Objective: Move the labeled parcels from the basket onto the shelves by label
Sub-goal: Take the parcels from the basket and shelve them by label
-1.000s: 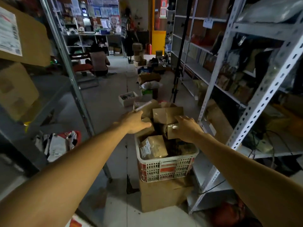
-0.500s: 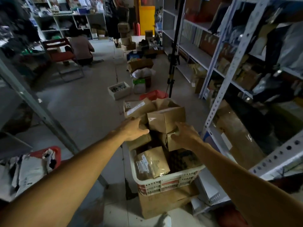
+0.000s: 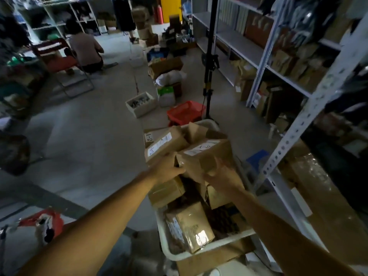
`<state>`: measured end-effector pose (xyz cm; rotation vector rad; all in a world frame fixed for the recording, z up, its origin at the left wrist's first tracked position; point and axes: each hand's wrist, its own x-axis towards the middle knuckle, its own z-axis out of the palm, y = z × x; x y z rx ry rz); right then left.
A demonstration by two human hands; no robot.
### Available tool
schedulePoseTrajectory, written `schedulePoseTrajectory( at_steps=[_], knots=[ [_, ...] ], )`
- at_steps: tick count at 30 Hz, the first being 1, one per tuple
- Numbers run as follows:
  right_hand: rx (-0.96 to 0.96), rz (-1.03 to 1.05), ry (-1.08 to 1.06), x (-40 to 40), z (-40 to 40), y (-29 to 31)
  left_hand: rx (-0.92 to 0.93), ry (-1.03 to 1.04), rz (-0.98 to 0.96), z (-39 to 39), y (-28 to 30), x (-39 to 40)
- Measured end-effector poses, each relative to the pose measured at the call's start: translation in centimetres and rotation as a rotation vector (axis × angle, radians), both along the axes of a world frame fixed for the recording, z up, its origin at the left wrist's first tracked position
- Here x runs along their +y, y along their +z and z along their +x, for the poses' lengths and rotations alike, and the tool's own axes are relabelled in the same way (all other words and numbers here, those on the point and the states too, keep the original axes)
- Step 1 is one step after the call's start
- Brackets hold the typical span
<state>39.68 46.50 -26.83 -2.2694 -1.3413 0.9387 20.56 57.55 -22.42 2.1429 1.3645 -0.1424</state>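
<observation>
A white plastic basket point(image 3: 169, 250) stands on a cardboard box in the aisle, heaped with several brown labeled parcels. At the top of the heap lies a cardboard box parcel point(image 3: 207, 154) with a white label. My left hand point(image 3: 169, 169) grips its left edge and my right hand point(image 3: 223, 176) grips its near right corner. Just behind it sits another parcel point(image 3: 165, 142) marked A-2. A taped kraft parcel point(image 3: 189, 226) lies at the basket's near end. The grey metal shelves point(image 3: 288, 84) stand to the right, holding more packages.
A red basket point(image 3: 185, 113), a black tripod pole point(image 3: 209, 56), a small white box point(image 3: 141, 103) and boxes line the aisle ahead. A person crouches by a red chair point(image 3: 59, 62) at the back left. A red bin with bags point(image 3: 45, 222) is at lower left.
The view has tilted down and closer to the basket. Both hands have shifted onto the top box parcel, the right hand moving up from a smaller parcel beneath it.
</observation>
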Motion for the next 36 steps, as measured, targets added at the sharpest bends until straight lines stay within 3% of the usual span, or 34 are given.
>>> schedulePoseTrajectory(
  at_steps=[4,11,18,26,36],
  knots=[
    [0.031,-0.011,-0.081,0.8,-1.3,0.4,-0.056,-0.063,-0.060,1.2,-1.1,3.0],
    [0.072,0.024,-0.293,2.4,-4.1,-0.3,-0.289,-0.027,-0.402,1.3,-5.0,6.7],
    [0.240,0.272,-0.470,0.6,-4.8,0.1,-0.558,-0.050,-0.625,0.3,-6.5,5.3],
    [0.253,0.382,-0.533,-5.3,-7.5,1.1,-0.749,-0.241,-0.521,-1.5,-3.7,0.5],
    [0.384,0.661,-0.631,-20.6,-11.8,4.0,-0.721,-0.422,-0.492,-2.1,-1.2,-13.5]
  ],
)
